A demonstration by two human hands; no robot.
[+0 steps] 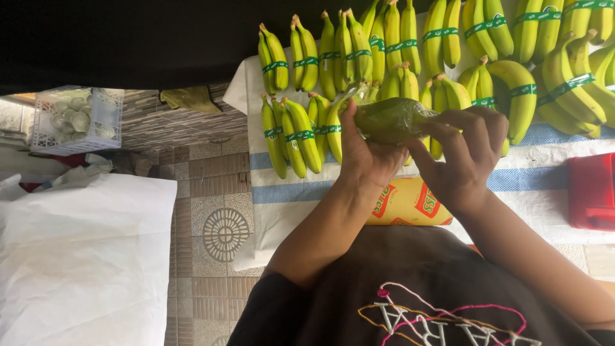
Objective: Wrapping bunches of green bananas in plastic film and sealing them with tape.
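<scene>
Both hands meet just above the yellow roll: left hand and right hand curl their fingers around a plastic-wrapped green bunch, held over banded bananas on the cloth-covered counter.

White crate of pale round fruit (left), red box, patterned floor tiles
</scene>
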